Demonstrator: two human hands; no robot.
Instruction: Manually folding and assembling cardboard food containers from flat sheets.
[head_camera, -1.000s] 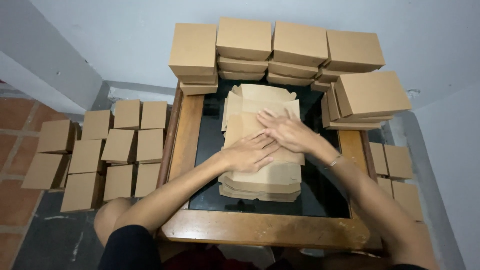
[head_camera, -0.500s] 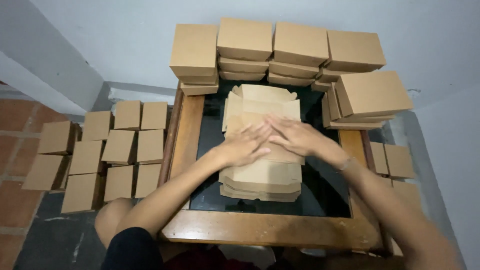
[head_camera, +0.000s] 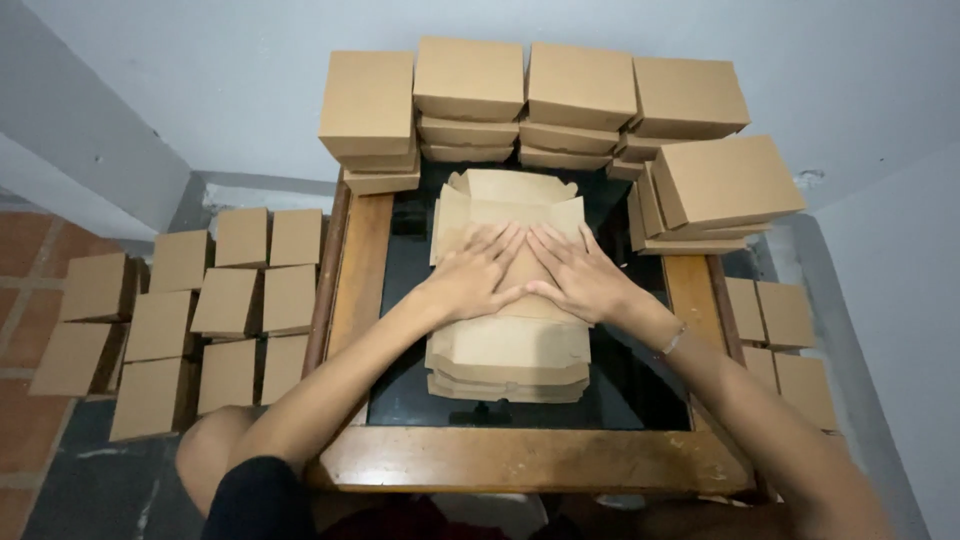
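A pile of flat, unfolded brown cardboard box blanks (head_camera: 510, 350) lies in the middle of a dark glass table top with a wooden frame (head_camera: 520, 460). My left hand (head_camera: 475, 272) and my right hand (head_camera: 578, 272) rest side by side, palms down and fingers spread, on the top blank. The fingertips point toward the far flaps of that blank (head_camera: 510, 190). Neither hand grips anything. A thin bracelet sits on my right wrist.
Stacks of folded brown boxes (head_camera: 530, 100) line the table's far edge, and more lean at the right (head_camera: 715, 190). Several folded boxes stand in rows on the floor at the left (head_camera: 190, 310) and a few at the right (head_camera: 785, 340). A pale wall rises behind.
Both hands slid forward along the top blank and came together, from staggered positions to lying flat side by side near the middle of the pile.
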